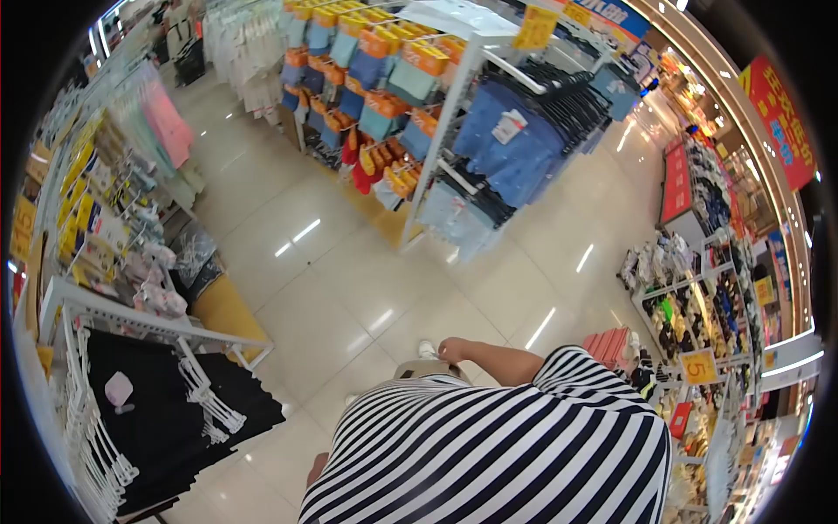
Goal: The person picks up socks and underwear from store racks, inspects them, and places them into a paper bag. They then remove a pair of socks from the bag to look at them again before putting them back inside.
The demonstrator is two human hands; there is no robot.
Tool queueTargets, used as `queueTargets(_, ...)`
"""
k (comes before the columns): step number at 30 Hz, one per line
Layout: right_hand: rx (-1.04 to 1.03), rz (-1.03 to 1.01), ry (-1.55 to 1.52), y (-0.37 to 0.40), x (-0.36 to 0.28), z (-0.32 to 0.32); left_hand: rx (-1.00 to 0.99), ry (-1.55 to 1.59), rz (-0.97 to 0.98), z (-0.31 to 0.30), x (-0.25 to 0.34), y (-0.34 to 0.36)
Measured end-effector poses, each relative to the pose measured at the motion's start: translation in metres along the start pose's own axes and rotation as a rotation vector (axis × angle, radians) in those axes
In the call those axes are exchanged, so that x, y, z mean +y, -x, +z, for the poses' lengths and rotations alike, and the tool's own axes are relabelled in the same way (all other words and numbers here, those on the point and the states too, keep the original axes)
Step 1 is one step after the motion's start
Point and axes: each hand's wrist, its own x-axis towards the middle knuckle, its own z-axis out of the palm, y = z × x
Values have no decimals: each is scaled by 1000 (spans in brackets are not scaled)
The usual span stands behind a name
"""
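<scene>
My right hand [451, 349] is in front of my waist, at the beige clothing [432, 369] below my striped shirt [489, 437]. Its fingers look curled in; whatever they may hold is too small to make out. A white shoe [426, 348] shows just beside that hand. On my left side, only a small patch of skin of my left hand or arm [317, 469] emerges past the shirt, its fingers hidden. Nearest to that side hang black garments [166, 406] on white hangers, with a pale pink tag [119, 389] among them.
Ahead stands a white rack with blue denim shorts [515, 131] and packs of folded clothes [375, 105]. Shelves with packaged goods [96, 210] line the left. At right, racks of small items [698, 306] carry a yellow price sign [697, 367]. Shiny tiled floor [349, 279] runs between.
</scene>
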Motion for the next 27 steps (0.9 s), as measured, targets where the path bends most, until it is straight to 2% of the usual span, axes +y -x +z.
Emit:
queueTargets(2, 82, 56, -225, 20, 19, -3, 6, -22, 28, 10, 33, -6)
queueTargets(5, 221, -20, -176, 31, 85, 1, 19, -69, 47, 39, 81, -8)
queueTargets(7, 521, -7, -278, 50, 112, -33, 25, -118, 55, 64, 113, -6)
queueTargets(9, 765, 78, -494, 104, 98, -121, 35, -168, 54, 93, 144, -1)
queueTargets(10, 906, 43, -505, 112, 110, -162, 44, -195, 54, 108, 160, 0)
queueTargets(12, 1322, -176, -298, 144, 121, -251, 79, -249, 61, 131, 195, 1)
queueTargets(14, 1475, -286, -405, 202, 97, -337, 125, -299, 61, 148, 233, 0)
queueTargets(16, 1655, -359, -204, 237, 79, -396, 187, -319, 59, 155, 275, -9)
queueTargets(18, 1679, -398, -17, 247, 70, -434, 248, -296, 92, 159, 297, -34)
queueTargets(19, 1606, -318, 29, 249, 67, -446, 295, -270, 222, 167, 267, -87)
queueTargets(20, 1531, -240, 77, 250, 64, -455, 287, -247, 259, 170, 275, -99)
queueTargets(22, 1461, -139, 196, 237, 68, -472, 159, -149, 213, 178, 317, -87)
queueTargets(25, 1278, -25, 228, 231, 62, -487, -10, -181, 329, 203, 328, -109)
queueTargets(26, 1256, -25, 219, 229, 59, -491, -61, -224, 306, 210, 343, -98)
queueTargets(27, 1234, -23, 211, 227, 56, -494, -44, -264, 356, 219, 349, -98)
